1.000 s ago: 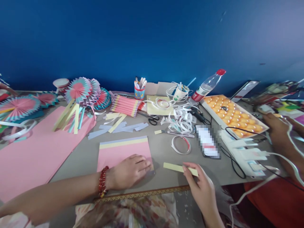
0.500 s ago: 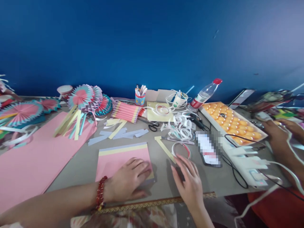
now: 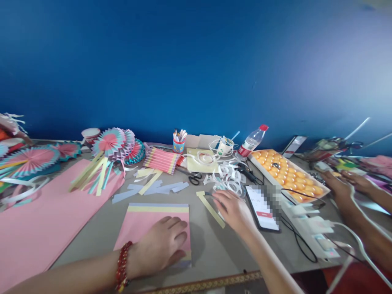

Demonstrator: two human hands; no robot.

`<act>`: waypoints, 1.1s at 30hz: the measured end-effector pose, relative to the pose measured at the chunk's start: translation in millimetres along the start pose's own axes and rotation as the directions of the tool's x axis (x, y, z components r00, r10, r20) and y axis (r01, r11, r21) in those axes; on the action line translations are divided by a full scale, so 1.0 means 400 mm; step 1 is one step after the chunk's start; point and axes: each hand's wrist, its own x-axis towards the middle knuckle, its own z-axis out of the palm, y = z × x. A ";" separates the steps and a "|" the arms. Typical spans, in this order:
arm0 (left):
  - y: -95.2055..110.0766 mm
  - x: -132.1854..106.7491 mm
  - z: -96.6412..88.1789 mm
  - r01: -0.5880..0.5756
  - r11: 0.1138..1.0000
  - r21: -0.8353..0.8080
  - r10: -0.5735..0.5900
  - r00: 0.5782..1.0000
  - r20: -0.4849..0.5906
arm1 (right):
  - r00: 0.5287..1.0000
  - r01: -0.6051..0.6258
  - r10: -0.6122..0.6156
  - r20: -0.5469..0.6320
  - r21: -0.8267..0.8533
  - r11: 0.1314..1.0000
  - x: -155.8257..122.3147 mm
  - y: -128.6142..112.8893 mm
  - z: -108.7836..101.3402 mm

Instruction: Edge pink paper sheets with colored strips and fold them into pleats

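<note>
My left hand [image 3: 161, 247] lies flat, fingers together, on a pink sheet with yellow and lilac bands [image 3: 153, 222] near the table's front edge. A red bead bracelet [image 3: 121, 265] is on that wrist. My right hand [image 3: 234, 210] is stretched forward over the table, fingers extended and holding nothing. It rests beside a yellow paper strip [image 3: 211, 206] and just short of a pile of white tape rings [image 3: 228, 177]. A phone [image 3: 261, 206] lies right of that hand.
Pink pleated paper fans [image 3: 113, 145], a large pink sheet [image 3: 39, 216], scissors [image 3: 192, 177], a pen cup [image 3: 179, 143], a water bottle [image 3: 252, 143], a tray of orange balls [image 3: 288, 171] and a power strip [image 3: 312, 220] fill the table. Another person's hands [image 3: 346, 185] work at the right.
My right hand let go of the yellow strip near the front edge and reached forward toward the tape rings. The view tilted up. My left hand stayed on the pink sheet.
</note>
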 end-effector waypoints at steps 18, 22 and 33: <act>-0.131 -0.007 -0.032 0.311 0.949 -0.043 -0.313 0.949 -0.036 | 0.948 -0.136 0.179 0.262 -0.174 0.975 0.265 -0.108 0.093; -0.142 -0.006 -0.026 0.335 0.936 -0.105 -0.340 0.940 -0.032 | 0.941 -0.173 0.168 0.293 -0.008 0.985 0.259 -0.066 0.040; -0.155 0.037 -0.036 0.144 0.463 -0.874 -0.456 0.885 -0.096 | 0.907 -0.402 0.080 0.413 0.795 0.454 0.189 -0.089 0.020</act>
